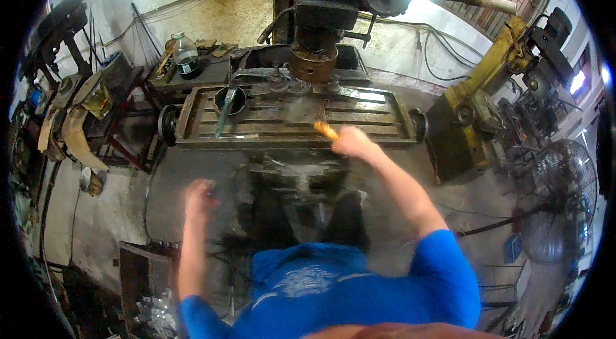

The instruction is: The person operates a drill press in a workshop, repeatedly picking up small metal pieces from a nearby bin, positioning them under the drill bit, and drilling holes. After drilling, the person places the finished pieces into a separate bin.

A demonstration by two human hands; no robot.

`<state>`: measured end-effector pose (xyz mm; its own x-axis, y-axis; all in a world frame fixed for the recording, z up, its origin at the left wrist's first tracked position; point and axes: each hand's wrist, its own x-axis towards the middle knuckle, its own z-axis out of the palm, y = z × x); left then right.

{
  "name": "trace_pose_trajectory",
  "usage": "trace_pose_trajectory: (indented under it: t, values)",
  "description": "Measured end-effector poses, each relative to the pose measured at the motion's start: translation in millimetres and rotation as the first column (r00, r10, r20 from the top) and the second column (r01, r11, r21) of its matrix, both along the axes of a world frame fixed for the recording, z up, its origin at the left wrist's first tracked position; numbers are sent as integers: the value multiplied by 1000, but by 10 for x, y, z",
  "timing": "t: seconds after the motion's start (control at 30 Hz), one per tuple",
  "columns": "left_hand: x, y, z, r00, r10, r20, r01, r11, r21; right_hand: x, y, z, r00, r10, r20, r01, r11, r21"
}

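Note:
My right hand [355, 143] is closed around a yellow-orange handle [326, 130], over the front edge of the slotted machine table [282, 136]. What the handle belongs to is blurred and I cannot make it out. Lower and to the left, my left hand [200, 196] hangs in front of the table, touching neither it nor the other hand. Its fingers are curled, with something small and dark at them that is too blurred to name. Above the table stands the milling machine's spindle head [313, 64].
On the table's left part sits a round container [239, 103], with a greenish stick [224, 117] beside it. A handwheel [168, 124] juts out at the left end. Behind stands a clear bottle [186, 60]. To the right are a yellow machine column [459, 108] and a fan [555, 204].

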<state>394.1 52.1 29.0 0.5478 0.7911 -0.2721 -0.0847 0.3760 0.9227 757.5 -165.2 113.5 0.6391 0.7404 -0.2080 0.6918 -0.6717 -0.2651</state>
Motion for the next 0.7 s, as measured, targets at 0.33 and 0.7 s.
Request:
trace_pose_trajectory:
  t: [0.33,0.7]
  values:
    - [1989,-470,322,928,-362,-90,373,907,195,-793,-1156,302,946,247,-212,-234,969,84]
    - [3030,-194,434,768,256,-587,564,161,810,349,-918,-525,806,192,-560,324,648,689]
